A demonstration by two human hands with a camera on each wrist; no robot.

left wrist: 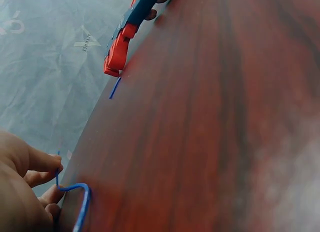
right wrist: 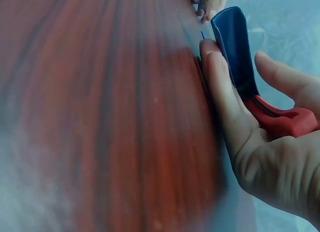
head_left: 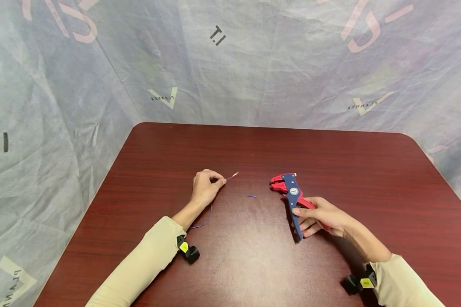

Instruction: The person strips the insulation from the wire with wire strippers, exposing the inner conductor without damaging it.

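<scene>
My left hand (head_left: 206, 186) pinches a thin blue-purple wire (left wrist: 85, 207) between thumb and fingertips, left of the table's middle. The wire's bare end (head_left: 235, 174) sticks out past the fingertips to the right, and its tail curves down beside the wrist. In my right hand (head_left: 330, 216) is a wire stripper (head_left: 293, 191) with a blue body and red jaws, head pointing up and left. The thumb lies over the blue handle, fingers under it, and the red lever runs against the palm. Between the hands lies a short blue cut-off piece (head_left: 251, 196).
The dark red wood-grain table (head_left: 253, 149) has rounded far corners. Grey printed sheeting (head_left: 246, 64) hangs behind it and along both sides. A black wrist camera (head_left: 192, 254) is strapped at the left sleeve cuff, another camera (head_left: 352, 285) at the right.
</scene>
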